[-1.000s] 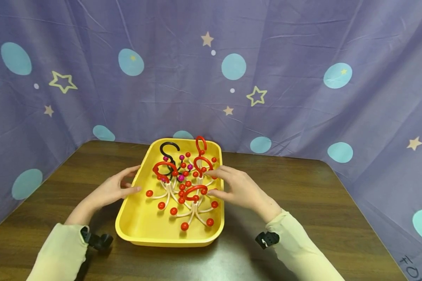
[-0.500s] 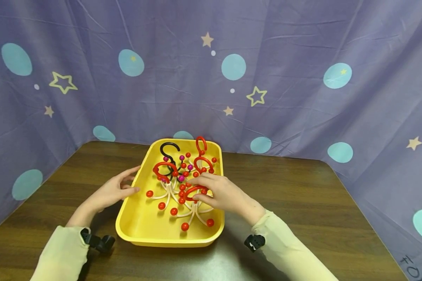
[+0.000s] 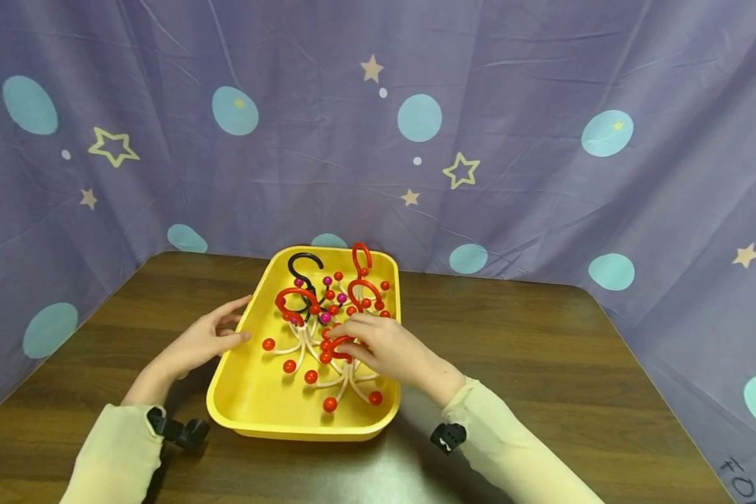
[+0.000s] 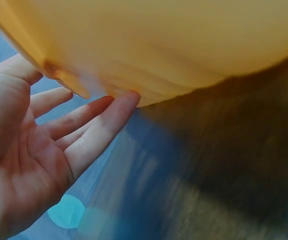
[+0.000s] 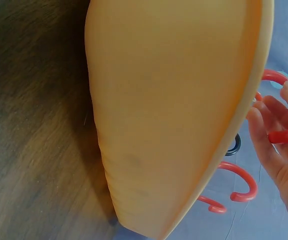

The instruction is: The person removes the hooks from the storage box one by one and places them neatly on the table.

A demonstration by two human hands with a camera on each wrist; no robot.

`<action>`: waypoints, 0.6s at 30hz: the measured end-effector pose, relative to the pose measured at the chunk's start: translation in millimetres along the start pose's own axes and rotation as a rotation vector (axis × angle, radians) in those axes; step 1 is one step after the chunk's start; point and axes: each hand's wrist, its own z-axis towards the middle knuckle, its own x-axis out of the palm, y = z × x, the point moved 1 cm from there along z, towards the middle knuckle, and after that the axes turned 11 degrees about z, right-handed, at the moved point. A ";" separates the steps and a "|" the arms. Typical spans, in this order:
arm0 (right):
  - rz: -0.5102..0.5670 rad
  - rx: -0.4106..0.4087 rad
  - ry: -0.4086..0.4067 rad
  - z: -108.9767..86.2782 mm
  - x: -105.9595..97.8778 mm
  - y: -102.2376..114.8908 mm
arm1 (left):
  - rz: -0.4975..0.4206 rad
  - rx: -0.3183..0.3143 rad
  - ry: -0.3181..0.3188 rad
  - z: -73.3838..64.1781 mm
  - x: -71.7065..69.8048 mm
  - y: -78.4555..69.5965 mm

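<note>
Several hook hangers with cream arms and red ball ends stand in a yellow tub in the head view. Around the red top hook of the nearest hook hanger, my right hand has its thumb and fingers; the right wrist view shows the thumb on this red hook and the fingers behind it. My left hand holds the tub's left rim, thumb over the edge. Below the rim in the left wrist view, that hand's fingers touch the outer wall. The right fingertips are partly hidden in the head view.
A black hook hanger with purple balls stands toward the tub's back. Other red-hooked hangers crowd close by, their arms overlapping. The tub rests on a brown wooden table, with a purple patterned curtain behind it.
My right hand has moved left and inward from the tub's right side to the nearest red hook, closing around it. The left hand has stayed at the rim.
</note>
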 end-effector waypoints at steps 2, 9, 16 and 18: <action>0.002 0.000 0.004 0.6 -0.1 0.0 | 0.000 -0.007 -0.001 -0.3 -0.2 0.0; 0.000 0.012 0.020 1.4 -3.3 -0.3 | 0.002 -0.023 -0.009 -0.9 1.0 0.8; 0.024 -0.019 -0.025 2.8 -8.0 0.1 | -0.005 -0.023 -0.030 -0.8 2.8 3.4; 0.037 -0.028 -0.045 3.4 -9.9 0.8 | -0.010 -0.023 -0.033 -0.4 3.4 4.2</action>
